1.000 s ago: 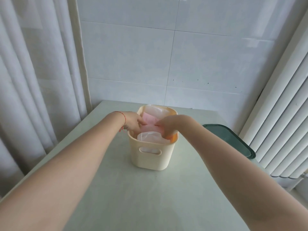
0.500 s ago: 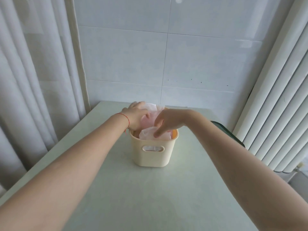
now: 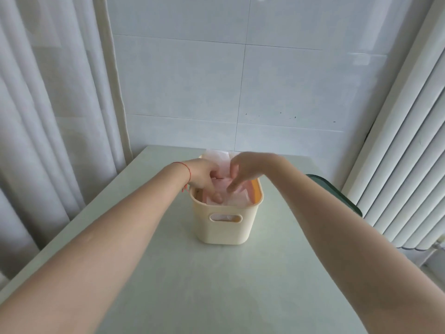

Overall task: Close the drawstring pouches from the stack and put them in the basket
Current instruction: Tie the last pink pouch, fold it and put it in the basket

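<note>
No writing can be read on the cream basket (image 3: 225,225), whose long axis runs near to far. Pink and white pouches (image 3: 222,165) are stood upright inside. A pouch is pinched by the left hand (image 3: 204,175), while the right hand (image 3: 248,168) is held just above with fingers loosely bent, grasping nothing.

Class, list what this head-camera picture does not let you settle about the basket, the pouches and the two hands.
- Number of pouches in the basket: head view, hidden by its wall and both hands.
- Whether their drawstrings are pulled shut: blurred and too small.
- Left hand grip: fingertips sunk among the pouches.
- Right hand grip: motion-blurred.
- Dark green object beside the table: hidden by the right forearm.
</note>
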